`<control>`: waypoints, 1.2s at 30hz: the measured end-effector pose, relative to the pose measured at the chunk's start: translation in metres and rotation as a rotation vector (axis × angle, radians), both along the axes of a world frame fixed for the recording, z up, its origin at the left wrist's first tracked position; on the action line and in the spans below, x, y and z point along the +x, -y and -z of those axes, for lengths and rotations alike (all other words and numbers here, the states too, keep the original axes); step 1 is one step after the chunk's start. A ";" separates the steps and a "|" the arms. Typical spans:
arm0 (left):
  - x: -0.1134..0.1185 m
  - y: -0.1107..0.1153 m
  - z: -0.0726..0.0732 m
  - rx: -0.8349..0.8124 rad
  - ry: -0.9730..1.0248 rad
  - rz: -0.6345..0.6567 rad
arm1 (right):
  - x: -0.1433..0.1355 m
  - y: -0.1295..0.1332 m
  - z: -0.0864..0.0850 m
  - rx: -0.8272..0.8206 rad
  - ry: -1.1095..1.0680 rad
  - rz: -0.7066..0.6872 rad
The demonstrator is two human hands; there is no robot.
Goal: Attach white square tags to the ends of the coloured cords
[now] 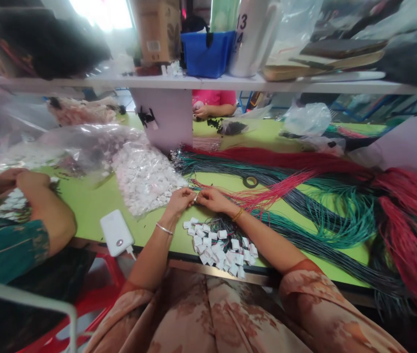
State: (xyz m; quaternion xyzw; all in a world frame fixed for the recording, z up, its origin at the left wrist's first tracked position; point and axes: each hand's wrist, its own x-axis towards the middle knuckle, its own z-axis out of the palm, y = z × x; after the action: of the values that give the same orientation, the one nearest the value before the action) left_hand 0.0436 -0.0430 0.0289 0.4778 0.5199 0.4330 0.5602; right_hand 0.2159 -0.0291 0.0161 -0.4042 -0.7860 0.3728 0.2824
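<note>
My left hand (182, 200) is closed in a pinch at the table's middle, on a small white plastic connector (195, 198). My right hand (212, 200) meets it fingertip to fingertip, also pinching; what lies in its fingers is too small to make out. Below both hands lies a pile of white connectors (215, 245) with dark wires. Red wires (263, 196) spread beside my right wrist. A clear bag of white connectors (145, 171) lies just beyond my left hand.
Long bundles of red wires (403, 196), green wires (355, 220) and black wires (304, 245) cover the right side. A tape roll (250, 182) and white power bank (117, 232) lie on the green table (94, 211). A shelf (120, 83) crosses above. A co-worker's arm (46, 206) is at left.
</note>
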 end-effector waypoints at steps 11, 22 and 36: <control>-0.020 -0.011 0.001 -0.121 -0.030 0.028 | -0.012 -0.017 -0.013 0.239 0.665 0.144; -0.004 -0.006 0.001 -0.107 0.362 0.029 | -0.011 -0.022 -0.029 0.045 -0.144 0.122; 0.005 -0.004 0.004 -0.145 0.589 0.037 | 0.009 0.012 -0.015 0.088 -0.142 0.253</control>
State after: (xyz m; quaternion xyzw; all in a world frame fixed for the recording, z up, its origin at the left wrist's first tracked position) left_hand 0.0486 -0.0394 0.0248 0.2996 0.3558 0.5044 0.7275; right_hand 0.2251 -0.0411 0.0316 -0.4599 -0.7226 0.3271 0.3992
